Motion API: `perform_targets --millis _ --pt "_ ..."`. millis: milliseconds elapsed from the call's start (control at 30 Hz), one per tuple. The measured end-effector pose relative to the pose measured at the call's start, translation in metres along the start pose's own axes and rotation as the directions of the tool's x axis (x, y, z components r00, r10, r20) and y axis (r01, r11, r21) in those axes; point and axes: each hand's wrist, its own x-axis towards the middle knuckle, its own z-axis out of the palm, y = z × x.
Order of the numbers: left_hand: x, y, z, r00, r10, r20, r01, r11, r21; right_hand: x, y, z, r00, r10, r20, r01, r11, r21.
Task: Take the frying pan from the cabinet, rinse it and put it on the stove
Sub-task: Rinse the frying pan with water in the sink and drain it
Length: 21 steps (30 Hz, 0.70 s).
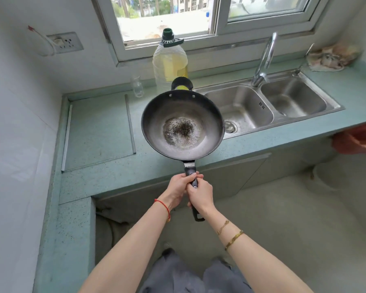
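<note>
Frying pan (182, 124) hangs in the air in front of you, its bowl over the front part of the green countertop (106, 176), just left of the sink and overlapping that basin's near-left corner in your view. Your left hand (179, 188) and right hand (200, 196) are both wrapped tight around the black handle (191, 173), left nearer the bowl, right just behind it, and the handle's tail pokes out below your right wrist.

You have open room to the left: the recessed cutout (97, 132) in the counter is bare. To the right, both basins of the double sink (268, 111) are free, with the faucet (264, 60) arching above the divider. Behind the pan's far rim stand an oil bottle (170, 60) and a yellow-and-black bottle (181, 83), the latter mostly hidden by the pan. A small clear glass (137, 86) sits near the wall.

A dark speckled patch marks the pan's floor; you cannot tell what it is. A crumpled cloth (334, 57) lies at the far right corner, and something red (357, 140) is cut off at the right edge. The window (167, 17) runs above the counter, and a wall socket (65, 42) is on the left.
</note>
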Motion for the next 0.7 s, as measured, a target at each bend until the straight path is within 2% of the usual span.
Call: perform_targets --millis 333,700 --pt "0.034 -0.005 0.149 1.000 0.008 0.028 -0.009 0.999 0.031 0.031 0.035 -0.140 0.999 0.027 -0.042 -0.028 1.000 -0.013" --pt "0.119 0.024 0.220 0.999 -0.049 0.015 0.049 0.999 -0.006 0.124 0.044 -0.209 0.999 0.028 -0.047 -0.031 0.998 -0.051"
